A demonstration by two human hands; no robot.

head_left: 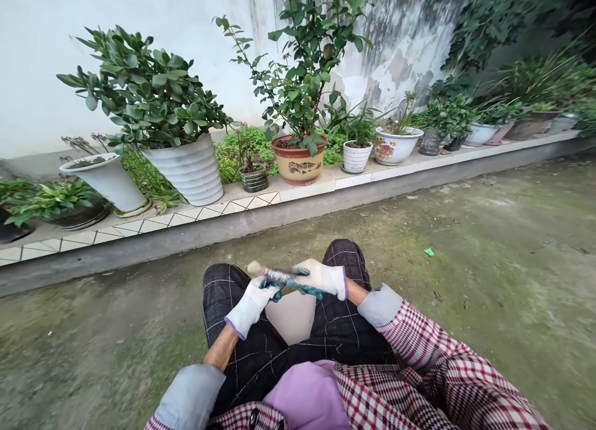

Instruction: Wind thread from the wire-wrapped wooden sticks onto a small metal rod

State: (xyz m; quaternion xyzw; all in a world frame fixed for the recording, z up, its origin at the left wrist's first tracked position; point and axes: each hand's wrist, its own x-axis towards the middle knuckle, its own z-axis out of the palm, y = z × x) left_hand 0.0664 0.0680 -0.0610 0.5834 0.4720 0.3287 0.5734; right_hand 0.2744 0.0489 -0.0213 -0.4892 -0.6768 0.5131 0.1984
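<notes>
Both my hands wear white work gloves with dark green palms and purple cuffs. Between them, above my lap, is a slim stick-like tool (pixel 276 275) with a pale rounded tip at its left end and a shiny, silvery wrapped-looking middle; its exact kind is unclear. My right hand (pixel 322 278) is closed around its right part, thumb on top and fingers beneath. My left hand (pixel 255 301) has thumb and fingers pinched at its middle from below, behind the pale tip. Glove fingers hide part of the tool.
A pale flat surface (pixel 292 318) shows between my knees. Ahead runs a low tiled ledge (pixel 233 208) bearing several potted plants, among them a white ribbed pot (pixel 186 169) and a brown-and-yellow pot (pixel 299 163). A small green wrapper (pixel 429 252) lies on the mossy concrete ground.
</notes>
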